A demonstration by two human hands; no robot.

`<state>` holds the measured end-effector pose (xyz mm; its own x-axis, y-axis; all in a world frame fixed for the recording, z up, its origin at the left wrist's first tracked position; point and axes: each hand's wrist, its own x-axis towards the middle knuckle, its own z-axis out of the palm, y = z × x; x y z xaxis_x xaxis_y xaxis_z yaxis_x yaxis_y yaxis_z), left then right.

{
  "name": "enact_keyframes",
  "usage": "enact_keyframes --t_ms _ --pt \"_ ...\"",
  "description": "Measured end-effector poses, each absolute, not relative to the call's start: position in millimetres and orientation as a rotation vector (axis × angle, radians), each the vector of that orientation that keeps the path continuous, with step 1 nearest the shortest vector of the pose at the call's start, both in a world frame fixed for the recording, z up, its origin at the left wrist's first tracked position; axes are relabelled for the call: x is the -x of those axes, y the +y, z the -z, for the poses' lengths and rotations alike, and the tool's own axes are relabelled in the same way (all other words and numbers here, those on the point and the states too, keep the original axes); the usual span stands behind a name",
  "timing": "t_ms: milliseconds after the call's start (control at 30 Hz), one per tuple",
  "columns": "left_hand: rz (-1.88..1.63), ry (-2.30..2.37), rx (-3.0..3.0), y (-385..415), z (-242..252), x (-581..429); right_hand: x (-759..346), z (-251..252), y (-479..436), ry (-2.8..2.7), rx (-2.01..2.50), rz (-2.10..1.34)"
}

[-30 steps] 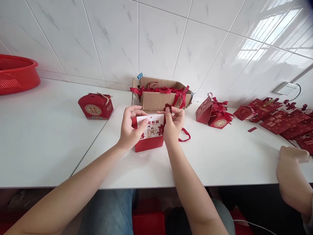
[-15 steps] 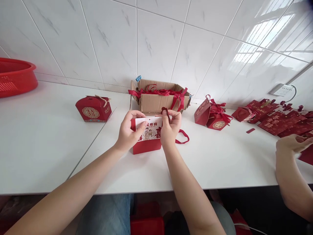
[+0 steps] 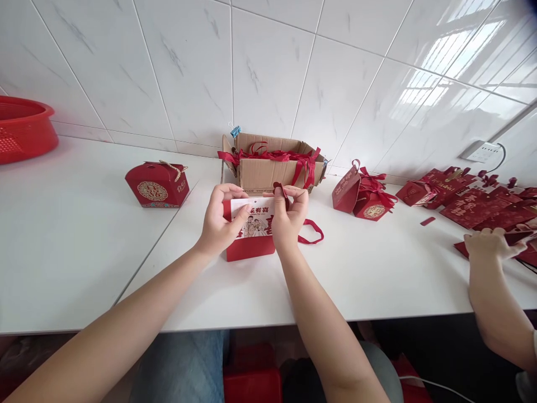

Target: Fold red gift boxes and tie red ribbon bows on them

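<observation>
A red box point(image 3: 250, 249) with a white printed card point(image 3: 257, 223) on its front stands on the white table. My left hand point(image 3: 226, 215) grips the card and the box at their upper left, thumb over the card. Beside the card's right edge, my right hand point(image 3: 289, 215) pinches a small dark red piece point(image 3: 280, 191) between thumb and fingers. A red ribbon loop point(image 3: 311, 232) lies on the table just right of my right hand. The back of the box is hidden.
Behind is a cardboard box point(image 3: 268, 176) with red ribbons. A red gift box point(image 3: 157, 184) stands left, a red basket point(image 3: 27, 131) far left. Gift boxes point(image 3: 373, 210) stand right. Another person's hand point(image 3: 495, 243) is among red bags point(image 3: 478, 207) at far right.
My hands stay around the card, with the right fingers slightly shifted on the dark red piece. The other person's hand now has a flat red piece beneath it. The view has shifted slightly.
</observation>
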<state>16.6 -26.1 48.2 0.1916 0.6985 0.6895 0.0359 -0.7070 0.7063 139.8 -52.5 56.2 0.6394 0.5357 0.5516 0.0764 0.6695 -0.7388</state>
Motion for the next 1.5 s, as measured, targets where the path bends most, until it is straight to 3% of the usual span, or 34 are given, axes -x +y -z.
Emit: enact_keyframes --t_ms 333,700,867,967,1200,1500 --pt "-1.653 0.671 -1.982 -22.4 -45.7 -16.3 -137.5 -53.4 -50.2 -0.881 0.843 -0.181" --pt "-1.478 0.722 -1.836 -23.5 -43.2 -15.6 -184.3 -71.4 -78.1 -0.567 0.733 -0.311" --pt "-1.418 0.726 -1.781 -21.5 -43.0 -19.1 -223.6 -115.8 -161.7 -0.885 0.636 -0.062" --pt "-1.404 0.725 -1.76 -21.9 -43.4 -20.5 -223.5 -131.1 -188.9 -1.253 0.646 -0.097" --pt "-1.439 0.718 -1.818 -21.4 -39.6 -20.7 -177.9 -79.2 -109.4 -1.469 0.998 -0.406" --pt "-1.502 0.601 -1.919 -23.9 -38.8 -18.1 -161.7 -46.9 -82.2 -1.451 0.949 0.037"
